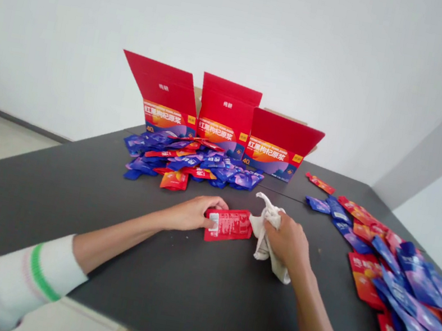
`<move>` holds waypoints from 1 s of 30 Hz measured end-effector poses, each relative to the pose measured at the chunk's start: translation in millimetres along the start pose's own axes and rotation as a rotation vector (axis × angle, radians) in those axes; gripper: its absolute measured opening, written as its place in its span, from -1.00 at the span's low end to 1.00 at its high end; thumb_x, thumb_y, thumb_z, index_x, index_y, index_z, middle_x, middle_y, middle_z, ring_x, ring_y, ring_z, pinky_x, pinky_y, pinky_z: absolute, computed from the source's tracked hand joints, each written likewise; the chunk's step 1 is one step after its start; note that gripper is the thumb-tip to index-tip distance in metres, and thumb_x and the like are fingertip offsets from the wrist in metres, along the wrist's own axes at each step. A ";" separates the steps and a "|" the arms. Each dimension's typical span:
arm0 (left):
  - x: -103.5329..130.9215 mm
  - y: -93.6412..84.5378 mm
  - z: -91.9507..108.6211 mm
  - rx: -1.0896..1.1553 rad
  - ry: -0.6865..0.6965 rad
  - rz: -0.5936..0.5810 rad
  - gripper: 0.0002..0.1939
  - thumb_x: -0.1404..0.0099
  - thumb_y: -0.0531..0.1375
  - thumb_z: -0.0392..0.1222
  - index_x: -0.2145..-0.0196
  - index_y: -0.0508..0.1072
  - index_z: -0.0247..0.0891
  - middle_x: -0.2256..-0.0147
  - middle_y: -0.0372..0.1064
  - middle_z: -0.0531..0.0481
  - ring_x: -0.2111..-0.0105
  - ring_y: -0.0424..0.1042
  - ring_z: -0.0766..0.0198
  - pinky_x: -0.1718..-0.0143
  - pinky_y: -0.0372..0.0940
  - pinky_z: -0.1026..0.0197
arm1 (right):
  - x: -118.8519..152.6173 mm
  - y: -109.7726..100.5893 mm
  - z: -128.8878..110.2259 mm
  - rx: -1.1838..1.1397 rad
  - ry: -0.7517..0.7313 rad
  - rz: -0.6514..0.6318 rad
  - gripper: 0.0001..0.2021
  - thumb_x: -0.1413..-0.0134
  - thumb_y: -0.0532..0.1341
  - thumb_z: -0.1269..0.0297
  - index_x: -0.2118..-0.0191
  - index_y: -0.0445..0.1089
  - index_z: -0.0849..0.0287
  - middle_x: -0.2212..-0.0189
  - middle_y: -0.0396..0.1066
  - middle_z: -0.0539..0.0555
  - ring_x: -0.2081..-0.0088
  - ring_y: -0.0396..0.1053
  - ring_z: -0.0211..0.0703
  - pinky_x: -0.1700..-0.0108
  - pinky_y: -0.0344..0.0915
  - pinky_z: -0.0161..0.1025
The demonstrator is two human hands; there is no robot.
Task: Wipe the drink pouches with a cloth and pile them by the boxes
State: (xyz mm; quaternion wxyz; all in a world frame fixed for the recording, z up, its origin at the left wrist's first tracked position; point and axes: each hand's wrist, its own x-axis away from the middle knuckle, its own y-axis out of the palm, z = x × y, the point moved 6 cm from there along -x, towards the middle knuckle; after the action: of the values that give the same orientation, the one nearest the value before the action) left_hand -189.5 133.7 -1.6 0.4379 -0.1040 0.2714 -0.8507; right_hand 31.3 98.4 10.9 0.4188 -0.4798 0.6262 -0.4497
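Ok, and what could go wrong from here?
The left hand grips the red pouch only by one end, so it might slip or twist if the white cloth in the right hand drags on it. The right forearm lies near the loose pouches on the right, and could knock some out of place.

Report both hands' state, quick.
Left hand: closed, holding a red pouch by one end.
Right hand: closed, holding a cloth.

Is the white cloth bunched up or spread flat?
Bunched up: the white cloth is crumpled in the right hand, with loose ends sticking out.
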 end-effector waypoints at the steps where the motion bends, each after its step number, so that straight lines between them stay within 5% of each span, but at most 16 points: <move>1: -0.5 -7.1 -1.1 0.064 -0.005 0.028 -0.62 -0.04 0.24 -0.21 0.13 0.38 -0.27 0.23 0.42 -0.02 0.26 0.39 0.20 0.25 0.25 0.23 | 0.5 -1.8 -1.5 -0.016 -0.011 0.014 -0.61 -0.10 -0.01 0.00 0.06 0.32 0.08 0.28 0.46 0.15 0.24 0.41 0.01 0.37 0.10 -0.26; 8: -1.3 -31.6 1.2 0.396 0.032 0.238 -0.72 -0.14 0.22 -0.06 0.27 0.39 -0.30 0.29 0.43 0.00 0.26 0.40 0.24 0.17 0.25 0.21 | 6.7 -7.3 -17.3 -0.078 -0.157 0.081 -0.66 -0.11 0.03 0.04 0.08 0.32 0.07 0.28 0.47 0.11 0.26 0.41 -0.05 0.35 0.06 -0.30; 14: 3.6 -35.1 7.4 0.499 -0.015 0.483 -0.57 0.00 0.34 -0.09 0.22 0.28 -0.22 0.33 0.40 0.10 0.40 0.39 0.34 0.33 0.29 0.29 | 20.6 -2.1 -38.7 -0.098 -0.295 0.020 -0.69 -0.13 0.03 0.06 0.12 0.32 0.10 0.31 0.47 0.06 0.27 0.40 -0.11 0.35 0.04 -0.33; 19: 3.1 -11.6 4.3 0.623 -0.101 0.357 -0.63 -0.11 0.26 -0.03 0.18 0.31 -0.25 0.30 0.42 -0.01 0.41 0.42 0.30 0.35 0.32 0.24 | 34.0 11.7 -62.1 -0.088 -0.452 -0.099 -0.73 -0.12 0.04 0.08 0.18 0.33 0.10 0.34 0.46 0.03 0.27 0.40 -0.15 0.33 0.05 -0.34; 25: 4.7 4.1 -6.4 0.011 -0.120 0.240 -0.55 -0.17 0.13 0.15 0.15 0.35 -0.27 0.22 0.43 -0.08 0.22 0.41 0.11 0.17 0.28 0.10 | 20.6 8.6 -37.0 0.040 -0.203 -0.002 -0.65 -0.12 0.01 0.07 0.07 0.30 0.13 0.29 0.46 0.15 0.23 0.40 -0.01 0.29 0.09 -0.25; 30: 22.3 9.3 -3.6 -0.385 -0.149 0.100 0.09 0.17 0.30 0.26 -0.20 0.01 -0.32 -0.19 0.02 -0.30 -0.17 0.06 -0.09 -0.10 0.07 0.05 | 16.7 3.3 -25.0 0.047 -0.144 -0.002 -0.65 -0.12 0.01 0.08 0.05 0.30 0.13 0.29 0.47 0.15 0.21 0.40 -0.02 0.27 0.11 -0.26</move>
State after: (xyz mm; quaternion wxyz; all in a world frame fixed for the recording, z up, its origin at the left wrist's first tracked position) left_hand -197.9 112.8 -11.1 0.4704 -0.2350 0.4004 -0.7505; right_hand 3.5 86.6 12.3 0.4732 -0.5017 0.5834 -0.4290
